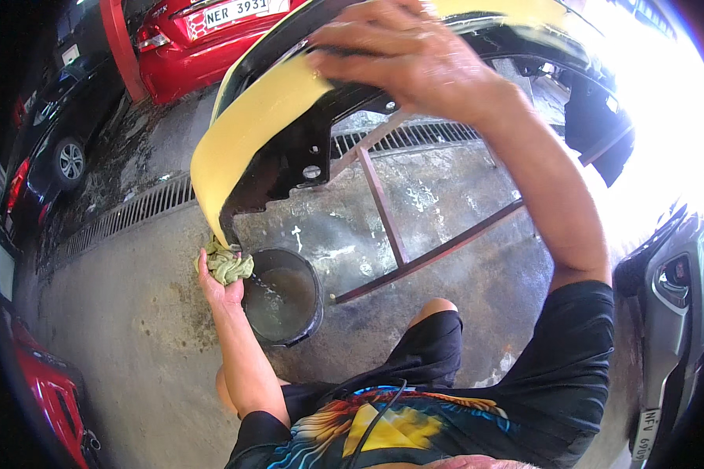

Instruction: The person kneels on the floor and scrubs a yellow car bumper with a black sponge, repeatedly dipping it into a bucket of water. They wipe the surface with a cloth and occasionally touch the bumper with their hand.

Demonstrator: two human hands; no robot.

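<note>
A black car bumper (270, 168) with a pale yellow coating (238, 141) arches across the upper middle. At its near left end, my left hand (220, 288) is closed around a crumpled yellow-green cloth (231, 266), which is up against the bumper's tip. Higher up, my right hand (407, 59) reaches over the bumper, its fingers stretched out and apart across the yellow and black surface. That hand looks wet, and its palm side is hidden. Just below the cloth stands a round black bucket (318, 301) of murky water, with drips between them.
A brown metal frame (383, 211) stands beneath the bumper. A slotted drain (145, 207) crosses the wet concrete floor. Red cars stand at the back (164, 62) and lower left (51, 391), a black car (62, 133) at left, and a grey car (665, 336) close on the right.
</note>
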